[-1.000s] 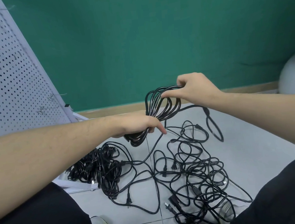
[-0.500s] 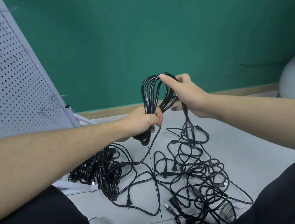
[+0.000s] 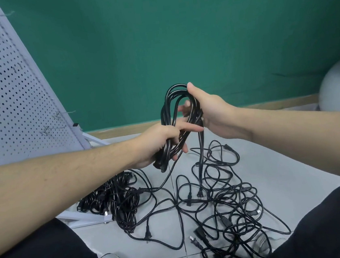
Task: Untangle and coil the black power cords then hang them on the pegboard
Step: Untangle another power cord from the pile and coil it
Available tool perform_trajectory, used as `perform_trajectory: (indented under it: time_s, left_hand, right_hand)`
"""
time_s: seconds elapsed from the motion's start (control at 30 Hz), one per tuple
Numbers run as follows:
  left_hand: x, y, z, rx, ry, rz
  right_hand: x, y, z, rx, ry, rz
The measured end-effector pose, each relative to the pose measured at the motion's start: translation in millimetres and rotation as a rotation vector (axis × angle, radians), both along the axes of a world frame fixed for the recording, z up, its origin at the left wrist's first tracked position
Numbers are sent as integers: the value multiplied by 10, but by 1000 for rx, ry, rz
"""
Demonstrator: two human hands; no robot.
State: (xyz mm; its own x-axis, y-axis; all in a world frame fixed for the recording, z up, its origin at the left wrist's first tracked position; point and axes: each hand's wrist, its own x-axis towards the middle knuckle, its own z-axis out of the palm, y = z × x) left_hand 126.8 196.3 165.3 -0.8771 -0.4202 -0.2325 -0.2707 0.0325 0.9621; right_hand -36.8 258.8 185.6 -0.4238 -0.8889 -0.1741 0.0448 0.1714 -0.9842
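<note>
Coiling is the step you are working on: your left hand [image 3: 160,142] is gripping the lower end of the coil [image 3: 175,124], fingers curled round the bundled loops, with the index finger stretched out across them. Your right hand [image 3: 209,113] is holding the top of the coil, thumb lying over the strands and fingers wrapped behind, so only their tips are showing through the loop. You are holding the coil up in the air above the tangle [image 3: 222,203], which is sprawling over the floor [image 3: 296,167]. One loose tail [image 3: 200,159] is hanging from your right hand down toward the tangle, so the next move probably calls for wrapping that tail round the coil's waist to bind it, then reaching well left of the tangle to a hook on the pegboard [image 3: 7,83].

Counting: one coil in your hands, one tangle of loose cords whose number I cannot tell, one heap of bundled cords [image 3: 113,196] lying just left of the tangle at the pegboard's foot, one pegboard, and at least five plugs showing in the tangle.
</note>
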Motion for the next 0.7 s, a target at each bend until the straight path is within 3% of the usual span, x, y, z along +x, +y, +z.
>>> perform_trajectory:
  time_s: [0.2, 0.47, 0.6, 0.7]
  left_hand:
    - [-72, -25, 64, 114, 153, 177]
    - [-51, -144, 86, 95, 210, 363]
    - [-36, -241, 83, 113, 242, 450]
    - [-10, -307, 59, 131, 225, 441]
  right_hand:
    - [-11, -2, 36, -18, -91, -13]
    - [-226, 143, -110, 296, 164, 210]
    - [-254, 104, -32, 142, 362, 35]
    - [-305, 92, -5, -47, 609, 82]
